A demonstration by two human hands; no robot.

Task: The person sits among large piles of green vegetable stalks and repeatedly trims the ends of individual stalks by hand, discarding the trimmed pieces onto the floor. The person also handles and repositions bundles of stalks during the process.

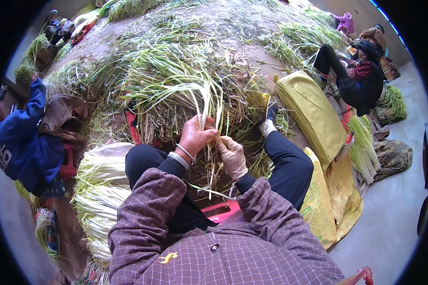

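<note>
My left hand (196, 137), bare with a bangle and a metal watch band at the wrist, grips several pale stalks of long leafy greens (207, 96), perhaps garlic chives. Their green ends bend over to the left, and brown roots or dry leaves hang below. My right hand (231, 156), in a thin pale glove, pinches at the lower part of the same stalks, close beside the left thumb. In front of my hands lies a large heap of untrimmed greens (164, 103) with brown, dry ends. Beside my left thigh, cleaned white-stemmed bundles (101, 199) lie in a stack.
A yellow woven sack (310, 114) and flattened sacks (321, 203) lie at right, near a pale bundle (363, 149). A person in blue (28, 139) sits at left, a person in dark clothes (360, 78) at right, others farther back. Loose leaves (214, 21) litter the floor.
</note>
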